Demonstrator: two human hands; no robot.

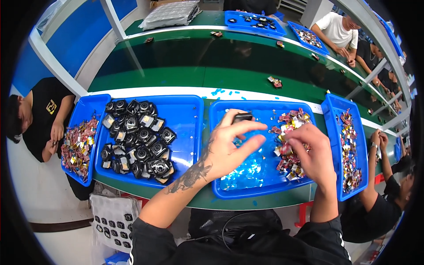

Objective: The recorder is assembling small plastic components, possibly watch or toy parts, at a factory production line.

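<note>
My left hand point(229, 145) is over the left part of a blue tray point(260, 191), thumb and forefinger stretched apart. A small black plastic housing point(242, 117) sits in its other fingers, mostly covered by them. Over the right part of that tray, my right hand point(312, 152) has its thumb and forefinger pressed together at a pile of small red circuit boards point(295, 118) with yellow and silver parts. Whatever the fingertips pinch is blurred against the pile. Small pale-blue film pieces point(243, 174) cover the tray's left floor.
To the left, a blue tray point(187, 132) carries black round-lensed housings point(142, 152). Narrow trays of circuit boards stand at far left point(79, 152) and right point(351, 150). Beyond runs a green conveyor belt point(176, 66) with scattered boards. Other people sit on both sides; white posts rise nearby.
</note>
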